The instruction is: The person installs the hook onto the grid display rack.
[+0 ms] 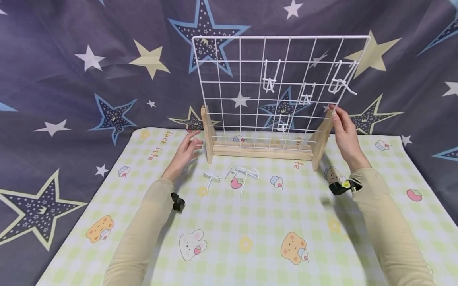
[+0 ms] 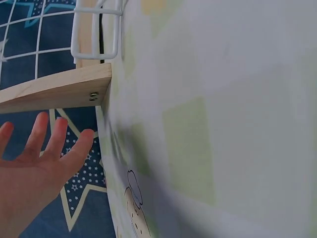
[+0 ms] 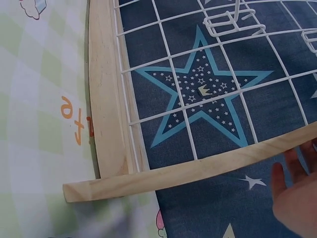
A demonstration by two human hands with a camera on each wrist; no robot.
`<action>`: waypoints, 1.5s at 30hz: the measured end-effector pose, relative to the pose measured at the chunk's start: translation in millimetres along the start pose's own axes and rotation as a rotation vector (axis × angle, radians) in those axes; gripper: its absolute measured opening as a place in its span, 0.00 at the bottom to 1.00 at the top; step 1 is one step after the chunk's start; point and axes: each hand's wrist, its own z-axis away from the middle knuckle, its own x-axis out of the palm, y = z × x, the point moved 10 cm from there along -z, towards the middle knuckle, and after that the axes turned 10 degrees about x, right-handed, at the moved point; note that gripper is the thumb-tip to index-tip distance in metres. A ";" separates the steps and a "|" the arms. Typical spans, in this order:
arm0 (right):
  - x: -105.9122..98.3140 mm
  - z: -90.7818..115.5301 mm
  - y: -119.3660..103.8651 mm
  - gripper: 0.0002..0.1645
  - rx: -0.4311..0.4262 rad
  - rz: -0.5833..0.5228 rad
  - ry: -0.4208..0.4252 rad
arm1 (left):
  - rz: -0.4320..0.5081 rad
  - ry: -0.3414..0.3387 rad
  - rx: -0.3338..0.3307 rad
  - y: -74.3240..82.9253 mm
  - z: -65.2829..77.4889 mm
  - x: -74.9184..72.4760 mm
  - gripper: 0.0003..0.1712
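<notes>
Right hand point(image 1: 346, 136) nearer, touching right upright point(image 1: 322, 137), grip unclear; left hand point(image 1: 183, 154), fingers spread, hovering beside left upright point(image 1: 208, 137); wire rack point(image 1: 257, 114) standing between, long axis running left-right.

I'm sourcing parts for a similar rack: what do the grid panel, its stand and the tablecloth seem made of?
Grid panel: probably metal wire with a smooth white coating; the rods are thin and straight.
Stand: wood in a pale, natural-looking finish, with faint grain visible.
Tablecloth: smooth and matte, with a printed pattern; fabric or vinyl, I can't tell.
</notes>
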 end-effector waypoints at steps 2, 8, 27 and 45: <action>0.1 0.1 -0.2 0.25 -0.005 -0.008 -0.001 | -0.021 -0.015 -0.009 0.2 2.0 2.0 0.27; -0.1 -0.5 0.6 0.23 -0.007 -0.029 -0.001 | -0.039 -0.065 -0.033 -0.3 7.8 9.4 0.27; -0.5 -1.8 1.9 0.25 0.029 -0.009 0.001 | 0.016 -0.122 0.004 8.9 26.9 23.7 0.22; -0.4 -1.5 2.8 0.24 0.032 -0.061 -0.016 | -0.101 -0.384 0.222 39.5 13.7 96.3 0.20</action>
